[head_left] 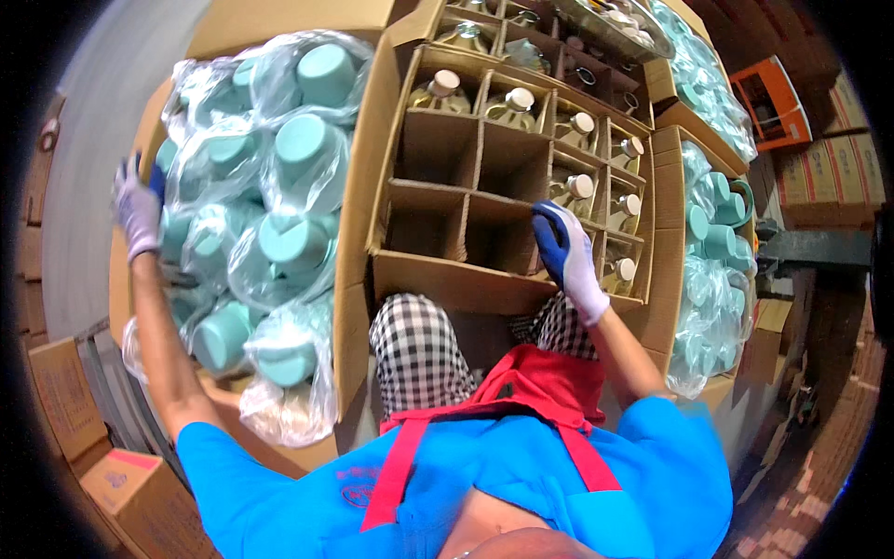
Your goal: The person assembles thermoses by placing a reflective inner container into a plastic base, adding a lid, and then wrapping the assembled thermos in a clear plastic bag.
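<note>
My left hand (140, 203), in a white glove with a blue palm, reaches over the left rim of a brown carton (352, 307). Its fingers are apart and hold nothing that shows. That carton is full of turquoise plastic cups (291, 240) wrapped in clear plastic bags (307, 177). Before me stands a carton with cardboard dividers (480, 154). Clear bottles with pale caps (577, 186) fill its back row and right columns; several cells at front left hold none. My right hand (568, 256), gloved alike, hovers over the divided carton beside the bottles, loosely bent and open.
Behind it, another divided carton holds bottles and a metal tray (619, 28) of small items. At right, an open carton (663, 261) holds more turquoise cups. An orange crate (771, 102) is at far right. Closed cartons (140, 494) stand at lower left.
</note>
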Tool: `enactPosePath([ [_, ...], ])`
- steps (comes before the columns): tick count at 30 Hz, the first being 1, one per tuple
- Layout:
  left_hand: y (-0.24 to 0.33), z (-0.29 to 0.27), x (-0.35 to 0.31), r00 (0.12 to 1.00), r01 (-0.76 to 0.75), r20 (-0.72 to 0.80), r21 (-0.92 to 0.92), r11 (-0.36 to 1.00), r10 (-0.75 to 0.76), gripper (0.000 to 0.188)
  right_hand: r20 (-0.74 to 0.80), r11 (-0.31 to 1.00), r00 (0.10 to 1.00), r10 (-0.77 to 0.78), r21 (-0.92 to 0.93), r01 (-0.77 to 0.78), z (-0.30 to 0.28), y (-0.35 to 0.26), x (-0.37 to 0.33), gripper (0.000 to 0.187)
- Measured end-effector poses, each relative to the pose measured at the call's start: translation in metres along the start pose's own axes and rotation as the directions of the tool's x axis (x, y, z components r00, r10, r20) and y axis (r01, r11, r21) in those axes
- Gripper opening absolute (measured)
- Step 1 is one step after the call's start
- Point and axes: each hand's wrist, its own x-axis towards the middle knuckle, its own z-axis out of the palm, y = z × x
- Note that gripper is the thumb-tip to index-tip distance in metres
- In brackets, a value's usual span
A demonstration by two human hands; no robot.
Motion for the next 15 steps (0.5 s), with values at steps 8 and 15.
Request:
enactPosePath([
  [8,0.515,-0.005,0.046,0.880,-0.415,-0.123,-0.669,0.617,0.459,0.070,0.228,0.979,0.956,-0.184,-0.040,0.198,0.022,0.005,-0.005,0.038],
  [15,0.626,0.034,0.095,0.765,-0.066,0.397,-0.735,0.675,0.508,0.030,0.102,0.990,0.995,-0.012,-0.141,0.026,-0.045,0.057,-0.002,0.042],
])
